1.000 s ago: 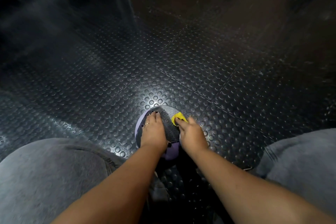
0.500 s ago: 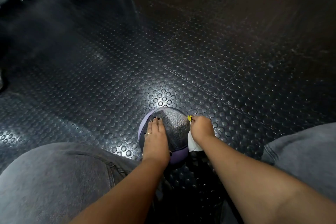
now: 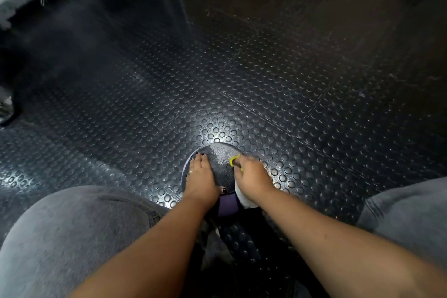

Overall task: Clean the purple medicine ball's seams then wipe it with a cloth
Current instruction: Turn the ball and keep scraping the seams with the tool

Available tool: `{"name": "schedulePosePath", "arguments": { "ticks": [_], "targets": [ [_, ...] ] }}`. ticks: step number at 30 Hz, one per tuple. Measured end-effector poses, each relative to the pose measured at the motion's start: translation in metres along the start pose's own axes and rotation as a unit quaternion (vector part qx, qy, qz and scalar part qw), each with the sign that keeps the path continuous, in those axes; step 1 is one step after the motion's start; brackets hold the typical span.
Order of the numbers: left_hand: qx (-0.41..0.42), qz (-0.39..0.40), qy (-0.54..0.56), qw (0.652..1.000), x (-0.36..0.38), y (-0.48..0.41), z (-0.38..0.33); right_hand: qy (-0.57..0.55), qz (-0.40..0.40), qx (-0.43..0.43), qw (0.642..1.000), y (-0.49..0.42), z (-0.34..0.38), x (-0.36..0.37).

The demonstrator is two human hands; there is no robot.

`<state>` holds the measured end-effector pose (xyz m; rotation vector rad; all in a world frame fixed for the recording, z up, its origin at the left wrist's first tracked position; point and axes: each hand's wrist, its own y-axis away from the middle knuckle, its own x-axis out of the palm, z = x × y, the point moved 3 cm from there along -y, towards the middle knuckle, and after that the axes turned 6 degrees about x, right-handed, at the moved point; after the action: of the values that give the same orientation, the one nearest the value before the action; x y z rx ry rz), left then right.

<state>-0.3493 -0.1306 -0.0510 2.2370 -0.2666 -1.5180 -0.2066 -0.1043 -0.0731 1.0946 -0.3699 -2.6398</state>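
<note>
now the right hand (image 3: 252, 180) has been shifted from the top of the round purple-and-grey textured medicine ball (image 3: 221, 164) to its right rim, so seam cleaning is judged unfinished. its grip is clenched on a small yellow plastic tool (image 3: 233, 160), with a white cloth (image 3: 243, 197) bunched beneath. the left hand (image 3: 200, 181) is laid flat on the ball, grip released. the ball is kept on the black studded rubber floor (image 3: 290, 104).

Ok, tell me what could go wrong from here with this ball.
1. The medicine ball sits on the studded floor, steadied only by the flat left hand. A hard scrub could roll it away.
2. The right hand grips both the yellow tool and the white cloth. Either might slip from the fingers, or the hanging cloth might pick up dirt from the floor before the wipe.
</note>
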Motion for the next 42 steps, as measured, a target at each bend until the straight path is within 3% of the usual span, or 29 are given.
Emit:
{"name": "schedulePosePath", "arguments": {
  "ticks": [3, 6, 10, 19, 28, 35, 38, 42],
  "targets": [
    [0.004, 0.001, 0.007, 1.000, -0.001, 0.000, 0.001, 0.057, 0.017, -0.069, 0.996, 0.011, 0.001, 0.004],
    [0.005, 0.003, -0.004, 1.000, 0.003, 0.004, 0.000, 0.081, -0.002, -0.070, 0.994, 0.017, -0.008, 0.004],
    [0.011, 0.010, -0.051, 0.999, 0.009, 0.012, -0.013, 0.079, -0.046, 0.031, 0.995, 0.008, -0.020, -0.001],
    [0.077, 0.016, -0.102, 0.992, 0.020, 0.021, -0.024, -0.002, -0.020, 0.231, 0.973, -0.017, -0.070, -0.001],
    [0.064, 0.012, -0.073, 0.995, 0.014, 0.007, -0.020, -0.001, -0.032, 0.103, 0.994, -0.004, -0.033, -0.007],
    [0.063, 0.006, -0.060, 0.996, 0.013, 0.003, -0.015, 0.079, 0.000, -0.086, 0.993, 0.022, 0.006, 0.006],
    [0.072, 0.003, -0.066, 0.995, 0.016, 0.007, -0.015, 0.118, -0.015, -0.082, 0.990, 0.021, -0.001, 0.003],
    [0.080, -0.001, -0.086, 0.993, 0.021, 0.016, -0.019, 0.097, -0.042, 0.016, 0.994, 0.007, -0.025, -0.008]
  ]
}}
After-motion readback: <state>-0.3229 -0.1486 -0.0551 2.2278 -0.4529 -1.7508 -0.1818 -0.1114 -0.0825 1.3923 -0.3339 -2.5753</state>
